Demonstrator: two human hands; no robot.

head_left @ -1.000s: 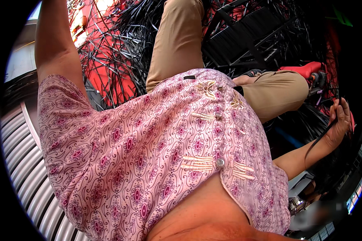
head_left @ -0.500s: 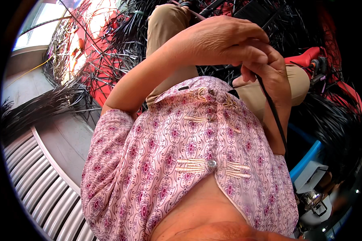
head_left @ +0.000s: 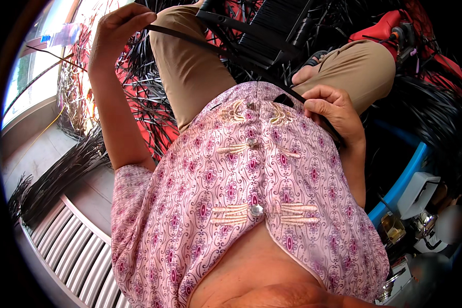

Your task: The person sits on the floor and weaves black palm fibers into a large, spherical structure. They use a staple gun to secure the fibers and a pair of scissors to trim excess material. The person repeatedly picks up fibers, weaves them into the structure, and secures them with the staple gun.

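The person's left hand [head_left: 119, 32] is raised high at the upper left, fingers curled and pinched closed on one end of a long black strip [head_left: 210, 49], which runs taut and slanting down across the tan trousers [head_left: 190, 66] toward the other hand. The right hand [head_left: 333, 110] sits lower, just at the hem of the pink patterned shirt [head_left: 251, 195], its fingers folded tight around the same strip, with the thumb pressed along the top; a short black end shows just left of the knuckles and more of the strip trails down past the wrist. So both hands are closed, each gripping that one strip, well apart from each other with the strip stretched between them over the lap. Behind the knees lies a tangle of loose black strips [head_left: 154, 102] spread over something red, and a dark woven piece [head_left: 272, 25] sits at the top near the knees. A separate bundle of black strips [head_left: 61, 174] lies on the floor at the left, beside a ribbed metal panel [head_left: 72, 251]. At the right, a blue rim [head_left: 405, 174] curves past some blurred small items that I cannot make out.
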